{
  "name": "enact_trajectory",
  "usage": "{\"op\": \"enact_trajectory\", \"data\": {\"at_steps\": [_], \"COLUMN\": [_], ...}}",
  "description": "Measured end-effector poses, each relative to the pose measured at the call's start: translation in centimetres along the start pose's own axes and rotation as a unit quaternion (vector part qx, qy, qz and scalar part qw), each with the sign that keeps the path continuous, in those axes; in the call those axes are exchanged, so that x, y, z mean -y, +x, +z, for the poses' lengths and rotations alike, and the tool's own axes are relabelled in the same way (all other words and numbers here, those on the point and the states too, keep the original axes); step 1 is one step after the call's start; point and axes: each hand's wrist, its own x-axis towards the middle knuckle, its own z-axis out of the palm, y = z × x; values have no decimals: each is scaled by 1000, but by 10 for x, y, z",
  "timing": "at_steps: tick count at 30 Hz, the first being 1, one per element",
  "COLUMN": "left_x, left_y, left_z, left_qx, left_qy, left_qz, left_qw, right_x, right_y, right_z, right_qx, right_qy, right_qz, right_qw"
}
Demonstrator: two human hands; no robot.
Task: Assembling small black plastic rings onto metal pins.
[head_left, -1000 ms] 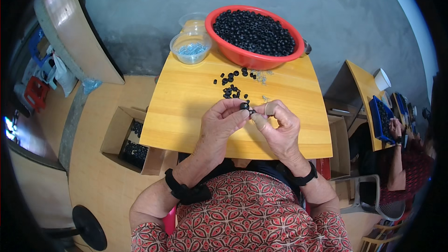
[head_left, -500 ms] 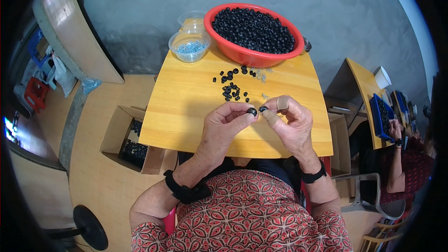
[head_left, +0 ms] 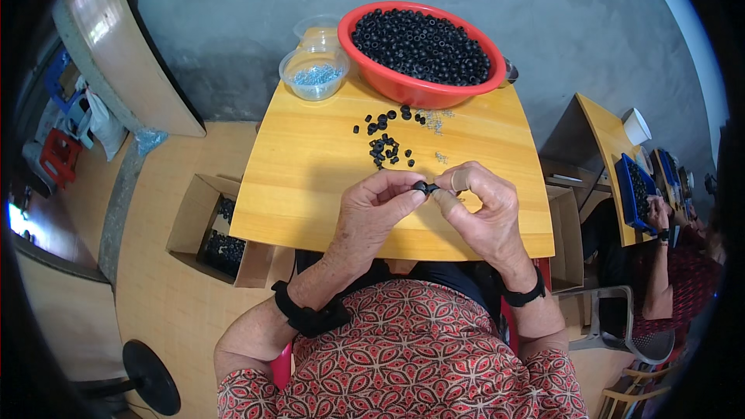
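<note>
My left hand (head_left: pixel 378 213) and my right hand (head_left: pixel 479 209) meet over the near part of a small yellow wooden table (head_left: pixel 310 178). Between their fingertips they pinch a small black ring-shaped piece (head_left: pixel 424 186). Just beyond the hands lies a loose scatter of the same black pieces (head_left: pixel 386 140), with a few tiny metal bits (head_left: pixel 434 119) beside them. A red bowl (head_left: pixel 411 91) heaped with black pieces stands at the far edge. Left of it sits a clear plastic tub (head_left: pixel 314 76) holding small bluish metal parts.
An open cardboard box (head_left: pixel 209 225) with black pieces stands on the floor to my left. At the right, another person (head_left: pixel 675 264) sits at a second yellow table with a blue tray (head_left: pixel 638 194) of black pieces and a white cup (head_left: pixel 636 126). A grey wall lies beyond.
Both hands have shifted slightly toward me and stayed joined. The black piece stays pinched between the fingertips, and the right fingers have turned a little around it.
</note>
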Motion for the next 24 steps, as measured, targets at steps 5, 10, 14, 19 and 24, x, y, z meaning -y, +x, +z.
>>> {"op": "enact_trajectory", "data": {"at_steps": [5,10,14,19,24], "left_x": [6,8,11,13,12], "left_y": [0,-1,0,0,0], "left_z": [-1,0,0,-1,2], "left_qx": [-6,-11,-18,-21,-22], "left_qy": [25,52,73,93,88], "left_qz": [4,6,14,18,33], "left_qw": [1000,999,997,995,995], "right_x": [-2,3,4,4,4], "right_y": [-1,-3,-3,-3,-4], "right_z": [4,6,10,13,11], "right_qx": [-3,-4,-8,-22,-9], "right_qy": [-8,-44,-31,-77,-76], "right_qz": [-12,28,56,7,41], "right_qw": [1000,999,998,997,996]}}
